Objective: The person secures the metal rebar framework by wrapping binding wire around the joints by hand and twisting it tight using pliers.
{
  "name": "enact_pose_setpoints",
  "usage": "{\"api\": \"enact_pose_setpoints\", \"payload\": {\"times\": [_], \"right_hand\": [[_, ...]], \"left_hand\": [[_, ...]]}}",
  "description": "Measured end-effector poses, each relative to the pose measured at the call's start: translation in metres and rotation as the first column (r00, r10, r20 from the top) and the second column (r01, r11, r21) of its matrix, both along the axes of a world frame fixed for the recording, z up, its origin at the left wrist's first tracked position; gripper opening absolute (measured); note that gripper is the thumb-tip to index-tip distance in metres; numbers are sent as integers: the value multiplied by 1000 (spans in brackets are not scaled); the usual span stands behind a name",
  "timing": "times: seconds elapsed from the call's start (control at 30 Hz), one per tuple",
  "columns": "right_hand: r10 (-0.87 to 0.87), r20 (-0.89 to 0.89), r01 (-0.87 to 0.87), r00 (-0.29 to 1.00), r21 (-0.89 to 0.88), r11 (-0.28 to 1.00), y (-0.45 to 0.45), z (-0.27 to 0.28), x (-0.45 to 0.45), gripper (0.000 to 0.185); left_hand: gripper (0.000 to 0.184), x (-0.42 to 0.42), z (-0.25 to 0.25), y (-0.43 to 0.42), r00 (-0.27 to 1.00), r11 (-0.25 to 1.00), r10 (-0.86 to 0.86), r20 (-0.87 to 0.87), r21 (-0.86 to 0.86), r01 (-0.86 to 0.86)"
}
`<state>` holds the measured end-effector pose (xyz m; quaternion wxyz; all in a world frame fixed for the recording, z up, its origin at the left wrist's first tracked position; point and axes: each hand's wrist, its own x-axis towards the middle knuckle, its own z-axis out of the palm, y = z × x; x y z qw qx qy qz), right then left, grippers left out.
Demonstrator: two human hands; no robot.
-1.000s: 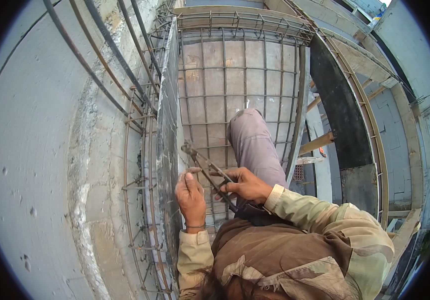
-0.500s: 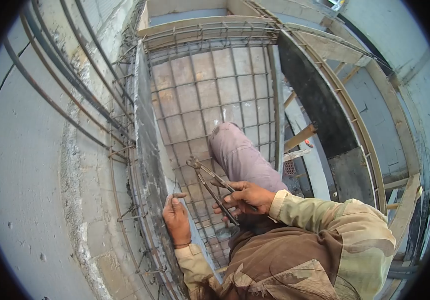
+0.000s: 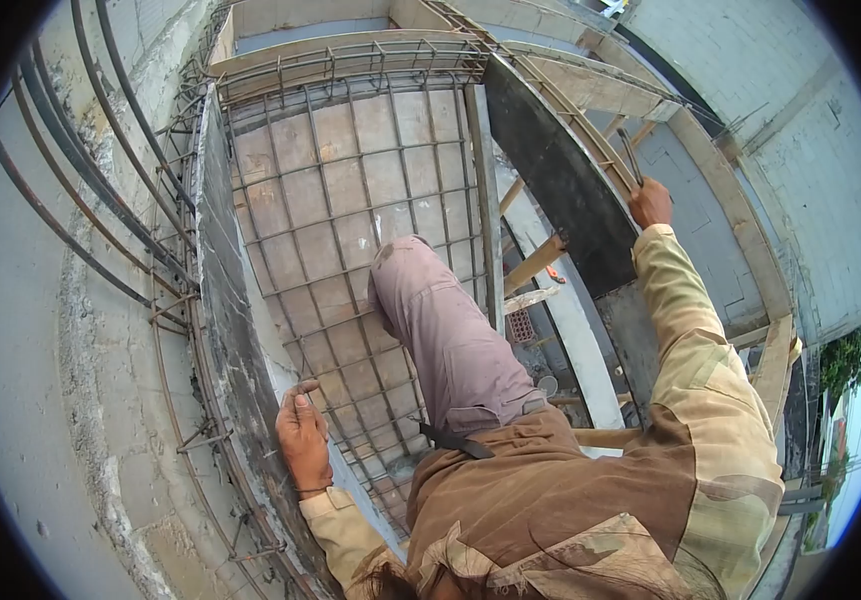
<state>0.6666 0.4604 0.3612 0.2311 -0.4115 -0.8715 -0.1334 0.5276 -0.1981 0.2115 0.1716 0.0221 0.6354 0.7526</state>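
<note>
Held in the closed fingers of the right hand (image 3: 650, 203), the pincers (image 3: 629, 156) point up and away from the body, out over the far side of the dark board (image 3: 562, 165), where long thin steel bars run. The arm on that side is stretched well out, in a tan sleeve (image 3: 685, 300). Well apart from it, the left hand (image 3: 304, 445) is raised beside the upright board (image 3: 225, 235), its thumb and first finger close together and the other fingers curled; whether they pinch anything thin is too small to tell. Between the two boards lies a grid of steel bars (image 3: 362, 211) above pale panels, and one leg (image 3: 440, 335) in dusty mauve trousers reaches over it. A black strap (image 3: 455, 440) lies at the waist, across the brown shirt (image 3: 550, 480). Just past the grid, a round wooden pole (image 3: 533, 265) slants near a small orange thing (image 3: 554, 274). Thick bent bars (image 3: 100, 225) rise beside the grey wall (image 3: 15, 370), and green leaves (image 3: 845, 362) show at the far right edge.
</note>
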Motion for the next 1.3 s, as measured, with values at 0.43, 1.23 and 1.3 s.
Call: {"api": "enact_pose_setpoints", "payload": {"times": [0.43, 1.23, 1.3], "right_hand": [[-40, -54, 53, 998, 290, 956, 2, -27, -7, 41], [473, -252, -8, 844, -888, -459, -398, -193, -361, 17], [407, -243, 11, 880, -848, -530, -384, -236, -364, 19]], "left_hand": [[25, -2, 3, 16, 940, 952, 55, 338, 268, -152], [26, -108, -100, 161, 883, 881, 399, 246, 163, -444], [24, -130, -128, 173, 854, 869, 347, 387, 210, -449]]}}
